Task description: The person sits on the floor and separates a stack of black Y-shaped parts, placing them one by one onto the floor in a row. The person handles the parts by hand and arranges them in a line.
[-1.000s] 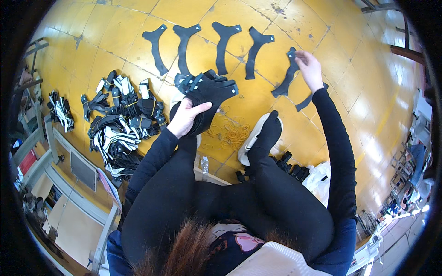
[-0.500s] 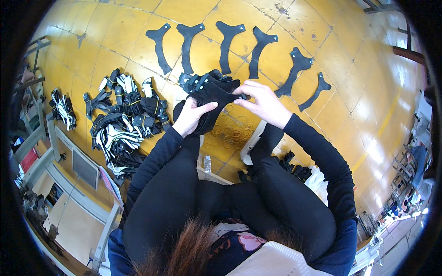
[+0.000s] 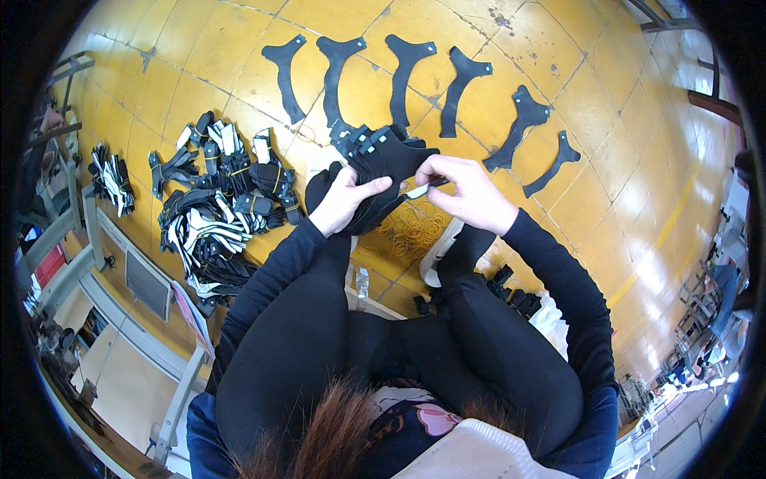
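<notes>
My left hand (image 3: pixel 347 201) is closed round a thick stack of black fabric pieces (image 3: pixel 392 156), thumb on top, held above the floor between my knees. Small pale tags show along the stack's far end. At the stack's right edge, my right hand (image 3: pixel 469 190) pinches one black piece, and a pale strip (image 3: pixel 418 192) shows just left of its fingertips. Beyond the hands, several Y-shaped black pieces (image 3: pixel 407 76) lie spread in a curved row on the yellow floor. Yellow rubber bands (image 3: pixel 411 227) are heaped below the stack.
Banded black-and-white bundles (image 3: pixel 211 227) are piled on the left, with a smaller bundle (image 3: pixel 112 180) farther out. A grey metal frame (image 3: pixel 136 311) stands at lower left. Near my right leg are a white shoe (image 3: pixel 435 259), black pieces (image 3: pixel 515 297) and a white plastic bag (image 3: pixel 549 323).
The right hand has shifted slightly right and down along the stack's edge, and a pale strip now shows by its fingers. The left hand keeps its hold, a little farther right.
</notes>
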### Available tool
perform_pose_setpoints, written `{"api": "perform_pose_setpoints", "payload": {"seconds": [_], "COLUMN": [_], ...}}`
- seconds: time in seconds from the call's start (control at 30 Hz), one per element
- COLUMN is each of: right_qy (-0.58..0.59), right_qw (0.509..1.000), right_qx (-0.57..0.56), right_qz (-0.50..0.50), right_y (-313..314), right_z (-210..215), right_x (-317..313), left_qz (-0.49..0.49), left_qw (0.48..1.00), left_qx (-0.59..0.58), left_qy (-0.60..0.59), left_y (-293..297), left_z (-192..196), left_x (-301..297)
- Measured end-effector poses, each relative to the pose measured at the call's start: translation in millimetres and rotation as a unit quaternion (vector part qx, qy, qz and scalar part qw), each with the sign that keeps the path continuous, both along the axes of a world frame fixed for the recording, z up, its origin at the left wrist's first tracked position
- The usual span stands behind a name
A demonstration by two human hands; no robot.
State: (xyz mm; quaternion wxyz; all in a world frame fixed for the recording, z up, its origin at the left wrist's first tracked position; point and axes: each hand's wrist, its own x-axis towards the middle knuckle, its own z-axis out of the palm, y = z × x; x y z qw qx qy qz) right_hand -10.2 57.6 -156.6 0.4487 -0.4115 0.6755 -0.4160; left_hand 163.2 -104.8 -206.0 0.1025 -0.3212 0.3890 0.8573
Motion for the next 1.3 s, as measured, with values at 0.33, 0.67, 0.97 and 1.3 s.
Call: {"api": "perform_pose_setpoints", "payload": {"seconds": [0.33,0.67,0.97,1.3], "right_qy": [-0.004,0.064,-0.175,0.161], "right_qw": [0.995,0.994,0.966,0.982], "right_qx": [0.052,-0.008,0.125,0.053], "right_qz": [-0.084,-0.084,-0.144,-0.084], "right_y": [-5.2,-5.7,9.5,-4.1], "right_z": [7.6,11.6,3.1,19.7], "right_x": [1.1,9.5,-30.5,-33.6], "left_qz": [-0.019,0.008,0.039,-0.087], "left_qw": [0.996,1.000,0.969,0.993], "left_qx": [0.092,-0.008,0.236,0.082], "left_qy": [0.001,0.022,0.068,0.019], "left_y": [0.1,2.9,-26.8,1.3], "left_z": [3.6,-0.6,25.6,14.4], "left_x": [-2.7,0.7,5.4,-13.1]}}
